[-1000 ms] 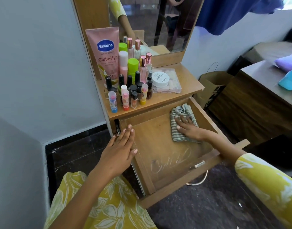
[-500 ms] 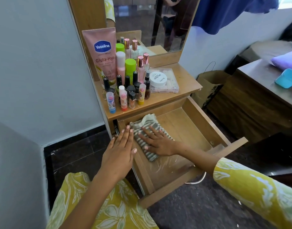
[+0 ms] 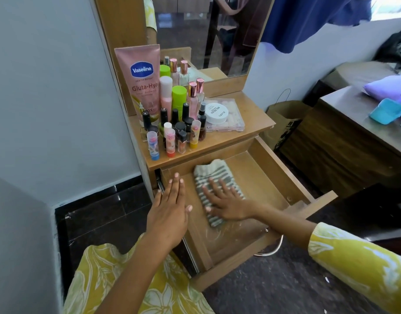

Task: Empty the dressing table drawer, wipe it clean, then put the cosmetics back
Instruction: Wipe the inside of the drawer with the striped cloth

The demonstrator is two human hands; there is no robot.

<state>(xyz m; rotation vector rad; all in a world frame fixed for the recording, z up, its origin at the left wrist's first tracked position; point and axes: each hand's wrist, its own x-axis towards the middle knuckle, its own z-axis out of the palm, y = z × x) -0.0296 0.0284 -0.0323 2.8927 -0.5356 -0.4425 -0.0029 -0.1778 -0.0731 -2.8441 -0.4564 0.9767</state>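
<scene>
Yellow floral sleeve [image 3: 362, 264], bare hands

We saw a cloth [image 3: 214, 184] striped in grey and off-white, lying in a drawer [image 3: 266, 175] of light brown wood grain. The tabletop [image 3: 247, 109] showed the same warm brown. The lotion tube [image 3: 142, 82] was pink with a blue oval logo. Two caps [image 3: 179, 92] were lime green, the perfume tops [image 3: 196, 86] rose gold, and the round jar [image 3: 216, 113] white. Our sleeves [image 3: 362, 266] were yellow with a pale leaf print.
</scene>
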